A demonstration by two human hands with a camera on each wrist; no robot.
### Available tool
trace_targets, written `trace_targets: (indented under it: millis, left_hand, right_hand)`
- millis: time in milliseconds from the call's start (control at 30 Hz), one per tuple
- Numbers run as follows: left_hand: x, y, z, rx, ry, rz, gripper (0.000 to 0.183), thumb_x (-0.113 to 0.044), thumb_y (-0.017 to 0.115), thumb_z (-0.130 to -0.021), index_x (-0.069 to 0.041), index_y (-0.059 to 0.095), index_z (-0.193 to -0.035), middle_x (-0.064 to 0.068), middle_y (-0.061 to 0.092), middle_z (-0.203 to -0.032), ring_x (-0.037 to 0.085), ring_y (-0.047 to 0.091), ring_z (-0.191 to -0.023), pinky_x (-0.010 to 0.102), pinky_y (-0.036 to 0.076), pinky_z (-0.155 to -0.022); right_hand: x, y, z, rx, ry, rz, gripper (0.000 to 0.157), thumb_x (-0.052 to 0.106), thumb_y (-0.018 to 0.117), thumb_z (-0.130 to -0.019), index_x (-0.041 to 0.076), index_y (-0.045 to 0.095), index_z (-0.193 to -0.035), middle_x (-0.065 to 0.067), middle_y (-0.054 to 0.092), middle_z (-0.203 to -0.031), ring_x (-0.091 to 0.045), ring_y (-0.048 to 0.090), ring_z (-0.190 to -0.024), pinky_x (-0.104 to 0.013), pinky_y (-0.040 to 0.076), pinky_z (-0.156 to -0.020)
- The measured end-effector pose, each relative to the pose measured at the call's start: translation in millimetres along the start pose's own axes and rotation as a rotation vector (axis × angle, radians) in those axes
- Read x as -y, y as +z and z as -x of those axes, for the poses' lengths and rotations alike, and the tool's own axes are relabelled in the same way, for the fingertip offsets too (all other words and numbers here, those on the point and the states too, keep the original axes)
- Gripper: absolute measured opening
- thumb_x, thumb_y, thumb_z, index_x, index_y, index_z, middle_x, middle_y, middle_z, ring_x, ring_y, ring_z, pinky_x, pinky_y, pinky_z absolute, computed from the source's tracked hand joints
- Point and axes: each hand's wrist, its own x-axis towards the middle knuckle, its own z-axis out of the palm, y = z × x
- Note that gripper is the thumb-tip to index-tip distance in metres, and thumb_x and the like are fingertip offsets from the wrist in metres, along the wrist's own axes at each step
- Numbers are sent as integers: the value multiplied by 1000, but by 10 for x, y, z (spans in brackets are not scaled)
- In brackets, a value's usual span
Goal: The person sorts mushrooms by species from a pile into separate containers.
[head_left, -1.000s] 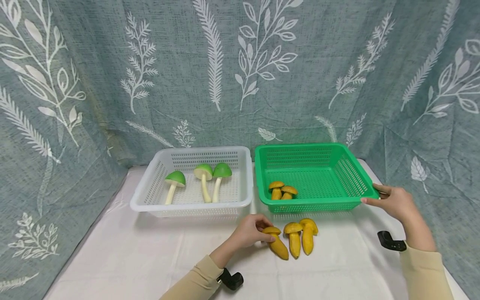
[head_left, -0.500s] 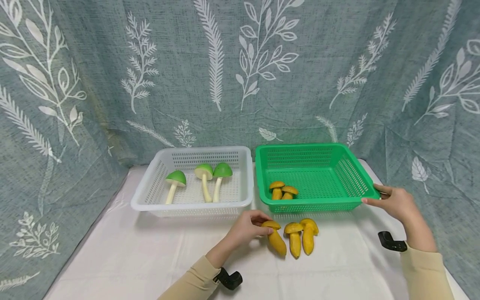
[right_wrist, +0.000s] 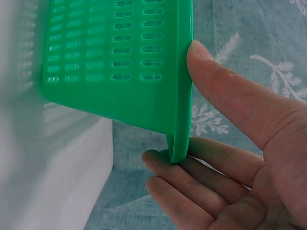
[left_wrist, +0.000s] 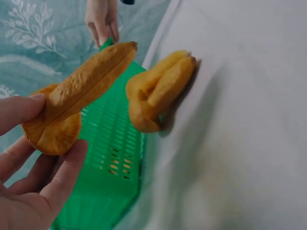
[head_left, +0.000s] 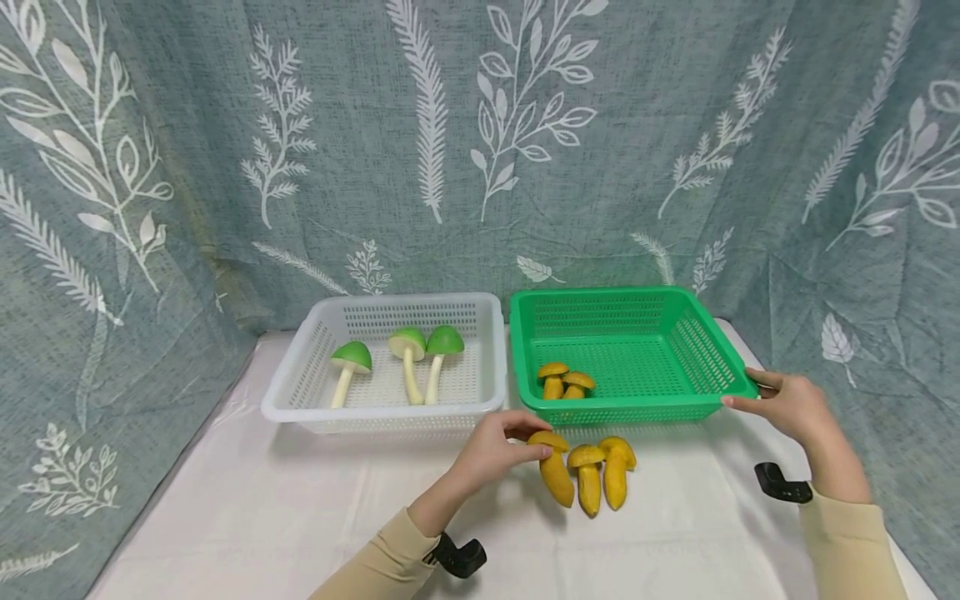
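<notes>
My left hand (head_left: 487, 454) pinches a yellow toy mushroom (head_left: 557, 482) by its cap, thumb on one side and fingers on the other. In the left wrist view this mushroom (left_wrist: 91, 81) appears raised off the cloth, its stem pointing away from the palm. Just right of it, two more yellow mushrooms (head_left: 589, 485) lie side by side on the white cloth. My right hand (head_left: 795, 408) grips the front right corner of the green basket (head_left: 637, 407); the right wrist view has the thumb on the rim (right_wrist: 183, 96) and fingertips around the corner. Two yellow mushrooms (head_left: 553, 385) rest inside that basket.
Left of the green basket stands a white basket (head_left: 382, 414) with three green-capped mushrooms (head_left: 446, 340) in it. A blue-green leaf-patterned curtain (head_left: 480, 167) hangs behind and at both sides. White cloth (head_left: 300, 517) covers the table.
My left hand has lifted the pinched mushroom slightly up off the cloth and away from me, turning its stem a little more upright. The right hand stays at the basket corner.
</notes>
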Motion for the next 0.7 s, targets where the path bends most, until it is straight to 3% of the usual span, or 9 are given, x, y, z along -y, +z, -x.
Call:
trace_targets:
  millis: [267, 700]
  left_hand:
    - [-64, -6, -94, 19, 21, 31, 22, -18, 75, -81, -13, 72, -103, 4, 71, -97, 12, 65, -88, 24, 53, -76]
    - [-323, -132, -343, -17, 54, -20, 23, -20, 75, -82, -10, 70, -102, 5, 70, -97, 14, 64, -87, 26, 53, -77]
  right_hand:
    - [-7, -1, -6, -9, -6, 7, 99, 63, 63, -80, -3, 28, -146, -40, 43, -131, -58, 39, -116, -62, 44, -85]
    - [10, 3, 0, -20, -11, 13, 99, 63, 63, -80, -3, 30, -146, -40, 44, -131, -57, 41, -115, -61, 45, -84]
